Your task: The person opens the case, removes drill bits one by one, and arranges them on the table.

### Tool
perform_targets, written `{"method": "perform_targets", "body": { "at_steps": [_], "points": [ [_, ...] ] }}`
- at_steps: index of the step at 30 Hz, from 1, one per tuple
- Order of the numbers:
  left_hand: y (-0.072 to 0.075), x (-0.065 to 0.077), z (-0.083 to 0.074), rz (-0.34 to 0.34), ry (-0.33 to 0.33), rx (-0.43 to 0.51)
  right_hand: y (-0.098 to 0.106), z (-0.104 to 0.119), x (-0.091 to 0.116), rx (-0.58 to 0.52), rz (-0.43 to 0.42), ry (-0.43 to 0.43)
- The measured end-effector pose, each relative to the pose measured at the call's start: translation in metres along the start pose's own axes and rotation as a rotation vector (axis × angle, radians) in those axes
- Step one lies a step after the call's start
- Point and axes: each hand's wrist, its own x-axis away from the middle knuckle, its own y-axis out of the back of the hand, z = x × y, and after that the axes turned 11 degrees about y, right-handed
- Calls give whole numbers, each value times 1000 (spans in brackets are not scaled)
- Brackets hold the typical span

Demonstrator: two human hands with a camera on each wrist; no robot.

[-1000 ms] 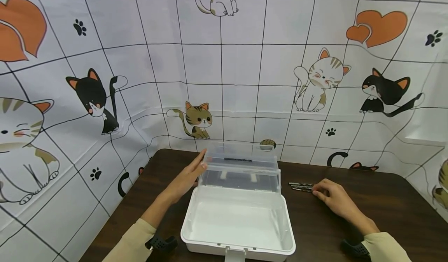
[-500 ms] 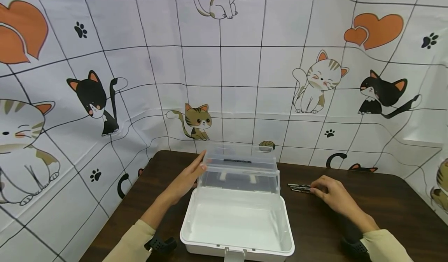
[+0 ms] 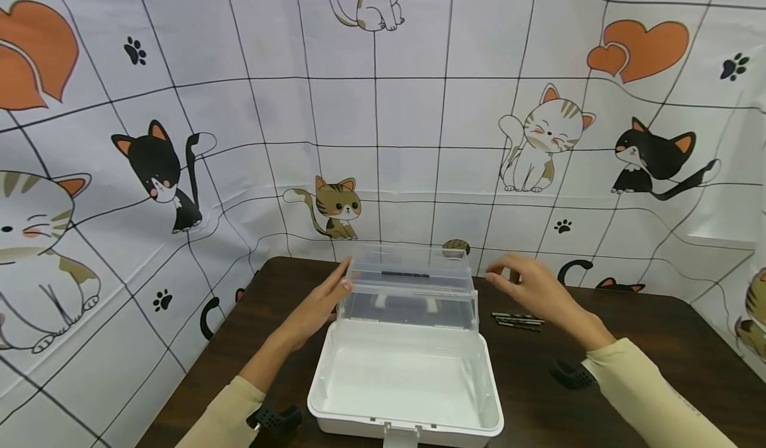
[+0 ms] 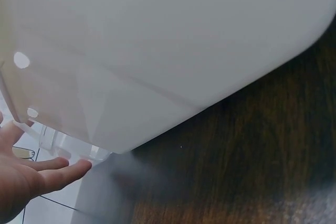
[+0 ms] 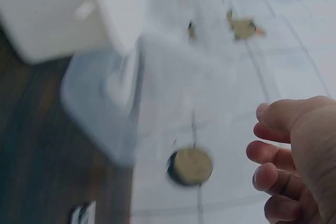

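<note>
A white storage box [image 3: 317, 395] with a raised clear lid [image 3: 413, 310] stands on the table. One dark drill bit [image 3: 405, 274] lies in the clear upper part. My left hand [image 3: 317, 308] touches the left edge of that clear part, its fingers fairly straight; in the left wrist view the left hand [image 4: 26, 182] shows extended fingers. To the right of the box lies a small row of drill bits [image 3: 518, 322]. Above and behind them hovers my right hand [image 3: 532, 288], fingers bent, thumb near the index fingertip. Whether it pinches anything small is hidden.
The dark wooden table [image 3: 646, 355] extends on both sides of the box. A white latch [image 3: 402, 435] hangs at the box's front. Behind the table stands a wall sheet [image 3: 413, 115] printed with cats, hearts and paw marks.
My right hand has left the drill bits and risen up and to the left, toward the clear lid. The left hand and box stay where they were.
</note>
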Motion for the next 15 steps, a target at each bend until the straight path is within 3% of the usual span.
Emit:
{"method": "perform_targets", "body": {
  "at_steps": [3,7,11,15],
  "points": [
    [0,0,0,-4,1,-2,0,14,-24,-53,81,8],
    [1,0,0,-8,4,0,-1,26,-52,-125,250,52],
    [1,0,-1,-2,2,2,-4,27,-69,-158,429,120],
    [2,1,-2,8,-2,0,-6,24,-79,-203,514,173]
  ]
}}
